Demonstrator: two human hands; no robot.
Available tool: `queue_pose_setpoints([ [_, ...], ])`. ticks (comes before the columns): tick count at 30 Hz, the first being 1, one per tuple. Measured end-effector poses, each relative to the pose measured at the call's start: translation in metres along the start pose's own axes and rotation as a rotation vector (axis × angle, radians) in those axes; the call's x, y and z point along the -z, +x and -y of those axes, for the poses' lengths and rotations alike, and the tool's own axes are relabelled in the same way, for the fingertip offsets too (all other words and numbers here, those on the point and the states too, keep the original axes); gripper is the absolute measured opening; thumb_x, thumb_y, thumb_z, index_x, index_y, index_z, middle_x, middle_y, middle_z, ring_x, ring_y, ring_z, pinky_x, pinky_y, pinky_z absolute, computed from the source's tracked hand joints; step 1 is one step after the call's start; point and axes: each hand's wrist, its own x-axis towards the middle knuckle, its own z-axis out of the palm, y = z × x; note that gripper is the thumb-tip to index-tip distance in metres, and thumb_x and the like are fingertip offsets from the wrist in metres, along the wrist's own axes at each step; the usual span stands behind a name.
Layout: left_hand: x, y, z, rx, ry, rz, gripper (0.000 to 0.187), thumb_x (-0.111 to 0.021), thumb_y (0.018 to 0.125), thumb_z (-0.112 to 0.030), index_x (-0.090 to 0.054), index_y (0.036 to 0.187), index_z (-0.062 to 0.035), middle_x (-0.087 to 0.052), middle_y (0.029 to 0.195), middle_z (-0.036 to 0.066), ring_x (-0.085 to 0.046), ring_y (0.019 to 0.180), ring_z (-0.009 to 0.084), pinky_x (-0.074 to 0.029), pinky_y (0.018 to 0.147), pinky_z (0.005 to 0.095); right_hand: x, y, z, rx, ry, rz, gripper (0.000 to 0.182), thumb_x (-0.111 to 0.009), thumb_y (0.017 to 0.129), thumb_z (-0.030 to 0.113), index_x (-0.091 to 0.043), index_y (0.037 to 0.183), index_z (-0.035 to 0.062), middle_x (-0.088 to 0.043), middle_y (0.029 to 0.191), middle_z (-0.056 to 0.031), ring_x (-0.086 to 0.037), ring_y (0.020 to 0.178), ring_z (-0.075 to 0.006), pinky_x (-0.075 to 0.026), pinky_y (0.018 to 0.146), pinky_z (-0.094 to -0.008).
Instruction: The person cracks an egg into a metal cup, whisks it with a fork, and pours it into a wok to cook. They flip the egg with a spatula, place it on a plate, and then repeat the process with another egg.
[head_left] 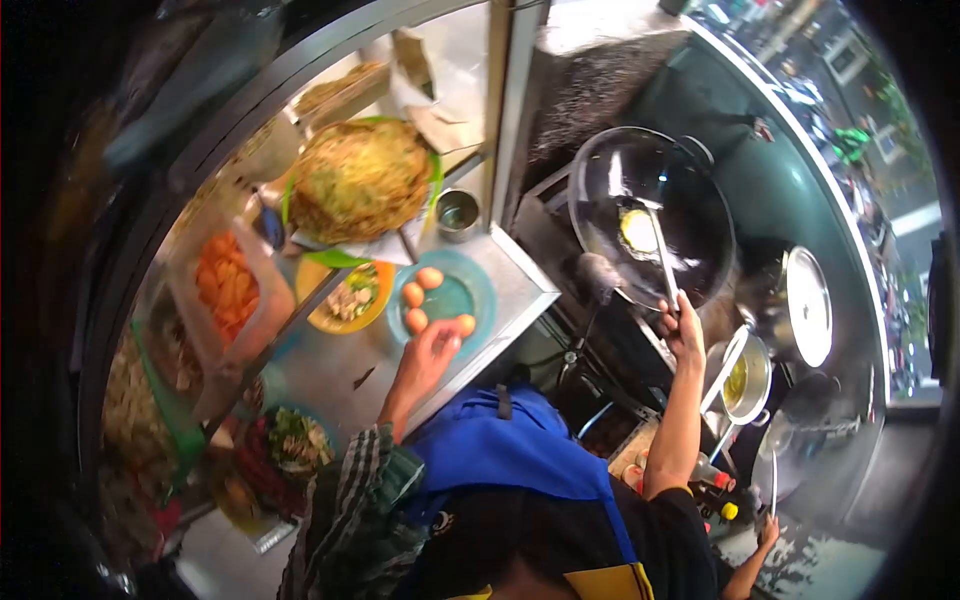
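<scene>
My left hand [428, 357] is over a light-blue plate [484, 290], its fingertips closed round a brown egg [465, 325] near the rim. Several more brown eggs [414, 294] lie on that plate. My right hand [684, 328] grips the handle of a metal spatula [664, 258], whose head reaches into a large dark wok [700, 210]. Beside the spatula head, a yellow and white egg [637, 231] lies in the wok.
A stack of flat omelettes [362, 180] stands behind the eggs. Nearby are a metal cup [458, 214], a yellow bowl of food [348, 305] and a tub of orange pieces [228, 285]. At right are a saucepan [745, 380], a lidded pot [805, 307] and another person's hand [768, 532].
</scene>
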Motion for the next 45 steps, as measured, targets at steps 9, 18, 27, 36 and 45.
queue_pose_setpoints([
  [9, -0.009, 0.157, 0.054, -0.208, 0.175, -0.356, 0.049, -0.069, 0.082, -0.01, -0.054, 0.127, -0.0055, -0.052, 0.131, 0.021, -0.05, 0.123, 0.0399, -0.044, 0.101, 0.0454, -0.095, -0.089, -0.035, 0.766, -1.294, -0.224, 0.018, -0.062, 0.094, 0.02, -0.068, 0.101, 0.0045, -0.066, 0.095, -0.0145, -0.061, 0.093, -0.033, -0.048, 0.084, -0.0424],
  [18, -0.023, 0.217, 0.087, -0.238, 0.533, -0.293, 0.049, -0.084, 0.069, -0.033, -0.067, 0.111, -0.0141, -0.048, 0.132, 0.025, -0.044, 0.126, 0.0424, -0.039, 0.103, 0.0514, -0.249, -0.049, -0.176, 1.089, -1.384, 0.576, 0.015, -0.065, 0.085, 0.018, -0.069, 0.099, 0.0145, -0.067, 0.095, -0.0078, -0.06, 0.098, -0.0275, -0.045, 0.084, -0.0407],
  [27, 0.024, 0.153, 0.018, -0.177, 0.134, -0.336, 0.042, -0.085, 0.072, -0.033, -0.057, 0.082, -0.0027, -0.055, 0.095, 0.016, -0.054, 0.09, 0.0346, -0.046, 0.079, 0.045, -0.278, -0.015, -0.23, 0.973, -1.823, 0.568, 0.015, -0.063, 0.087, 0.025, -0.066, 0.099, 0.0172, -0.063, 0.094, -0.0094, -0.058, 0.093, -0.0276, -0.042, 0.075, -0.0388],
  [36, 0.065, 0.012, 0.019, -0.285, 0.376, -0.355, 0.047, -0.09, 0.066, -0.025, -0.048, 0.077, -0.0071, -0.06, 0.105, 0.018, -0.059, 0.1, 0.0367, -0.049, 0.082, 0.0463, -0.26, -0.04, -0.172, 0.075, -0.67, 0.424, 0.038, -0.069, 0.091, 0.034, -0.053, 0.116, 0.0105, -0.055, 0.088, -0.0065, -0.056, 0.076, -0.0163, -0.048, 0.066, -0.0299],
  [45, 0.009, -0.043, 0.0, -0.28, 0.286, 0.036, 0.041, -0.089, 0.065, -0.021, -0.053, 0.077, -0.0068, -0.049, 0.142, 0.024, -0.058, 0.115, 0.0422, -0.05, 0.092, 0.0451, -0.227, -0.117, -0.12, 0.325, -0.836, 0.495, 0.035, -0.067, 0.092, 0.018, -0.05, 0.121, 0.0075, -0.051, 0.093, -0.0047, -0.052, 0.077, -0.0121, -0.045, 0.064, -0.0263],
])
